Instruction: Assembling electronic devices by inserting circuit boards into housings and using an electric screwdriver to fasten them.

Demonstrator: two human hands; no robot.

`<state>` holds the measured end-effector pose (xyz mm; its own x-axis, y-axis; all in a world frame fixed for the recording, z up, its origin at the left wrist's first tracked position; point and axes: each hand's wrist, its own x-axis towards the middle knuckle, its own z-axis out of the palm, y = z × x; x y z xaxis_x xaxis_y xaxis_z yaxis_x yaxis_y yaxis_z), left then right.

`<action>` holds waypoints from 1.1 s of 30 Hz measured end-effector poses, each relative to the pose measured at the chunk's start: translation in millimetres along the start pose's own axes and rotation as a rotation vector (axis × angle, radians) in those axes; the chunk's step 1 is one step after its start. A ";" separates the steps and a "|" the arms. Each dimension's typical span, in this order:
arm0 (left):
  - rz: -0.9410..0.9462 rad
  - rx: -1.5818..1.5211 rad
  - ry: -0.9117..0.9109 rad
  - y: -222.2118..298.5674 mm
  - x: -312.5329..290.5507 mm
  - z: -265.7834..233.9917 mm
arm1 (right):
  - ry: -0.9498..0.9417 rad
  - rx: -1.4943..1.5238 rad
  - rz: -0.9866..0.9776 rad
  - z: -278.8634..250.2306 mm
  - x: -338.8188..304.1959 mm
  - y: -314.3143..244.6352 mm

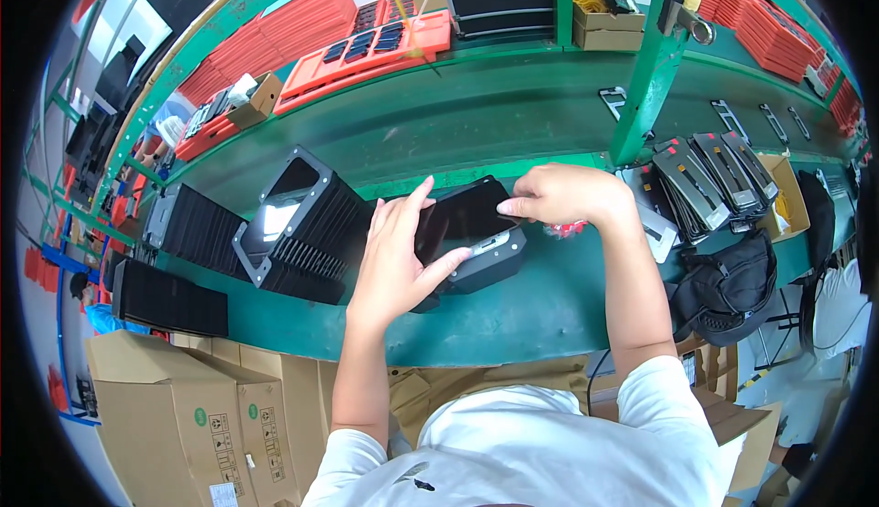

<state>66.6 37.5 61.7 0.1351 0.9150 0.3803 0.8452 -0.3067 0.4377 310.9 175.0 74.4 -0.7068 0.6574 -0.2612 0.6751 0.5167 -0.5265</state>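
Note:
A black, glossy flat panel [469, 210] lies tilted in front of me, over a dark grey stack of frames [490, 269] with screws at its corners. My left hand [398, 255] is at the panel's left side. Its thumb presses near a pale strip on the near edge, and its fingers reach along the far side. My right hand [572, 194] is closed at the far right corner, with thumb and curled fingers on the panel's edge. Part of the panel's left end is hidden behind my left hand. A small red item [566, 229] shows under my right hand.
On the green bench [549, 315], stacks of dark frames [307, 223] stand left. Flat grey parts [691, 186], a black bag [728, 283] and an open box [786, 200] sit right. A green post [645, 95] rises beyond; red trays [302, 21] fill the shelf. Cartons [174, 415] stand below left.

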 end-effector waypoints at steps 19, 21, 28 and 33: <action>0.020 -0.080 0.033 -12.5 -19.5 -2.9 | -0.081 -0.042 0.059 2.5 0.8 -23.7; 0.036 -0.019 0.040 -7.6 -17.4 -5.5 | -0.123 0.005 0.098 0.4 1.4 -21.0; -0.071 -0.215 0.172 -29.4 -38.3 -34.3 | -0.153 0.051 0.132 -2.8 -1.3 -24.3; -0.248 -0.284 -0.080 -44.3 -57.7 -35.8 | -0.152 0.065 0.084 -3.1 3.8 -22.5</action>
<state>2.8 -11.1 49.6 -0.0061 0.9846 0.1745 0.6822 -0.1235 0.7206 293.6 167.6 87.7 -0.6756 0.6036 -0.4234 0.7216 0.4233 -0.5479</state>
